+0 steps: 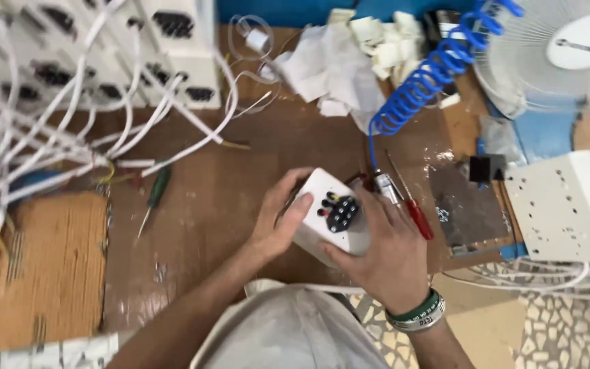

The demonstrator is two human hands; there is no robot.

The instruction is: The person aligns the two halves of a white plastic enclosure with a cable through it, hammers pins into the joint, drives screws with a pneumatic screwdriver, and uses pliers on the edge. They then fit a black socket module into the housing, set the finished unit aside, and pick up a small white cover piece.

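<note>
Both my hands hold a small white plastic socket box (327, 195) above the brown workbench (227, 198). Its face shows a cluster of dark round holes (339, 213). My left hand (278, 219) grips the box from the left side, thumb on its face. My right hand (385, 249) cups it from below and the right, and wears a green and white wristband (418, 313). Just right of the box lie a red-handled screwdriver (414, 212) and a metal-tipped tool (385, 188).
A green-handled screwdriver (156, 195) lies left of my hands. White cables (49, 143) run from stacked white socket boxes (138, 48) at the back left. A blue coiled air hose (431, 75), crumpled white cloth (329, 68), a fan (561, 55) and a white perforated panel (561, 205) sit right.
</note>
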